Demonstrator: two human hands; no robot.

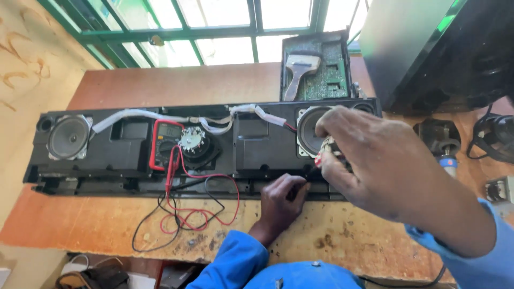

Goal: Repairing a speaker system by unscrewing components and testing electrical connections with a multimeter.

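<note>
A long black speaker panel (pixel 128 155) lies open across a wooden bench (pixel 348 235), with a round speaker (pixel 68 137) at its left end and another (pixel 306 131) toward the right. My right hand (pixel 380 160) hovers over the right speaker, fingertips pinched on a small red-and-white piece (pixel 323 155). My left hand (pixel 281 200) rests at the panel's front edge below it, gripping a thin black probe (pixel 309 172). A red-cased multimeter (pixel 167 140) lies on the panel, its red and black leads (pixel 187 214) looping over the bench.
A green circuit board (pixel 329 75) with a paintbrush (pixel 299 69) on it leans behind the panel. A large black casing (pixel 444 48) fills the top right. A small tool (pixel 444 147) and black cables (pixel 495 136) lie at the right. Windows run along the back.
</note>
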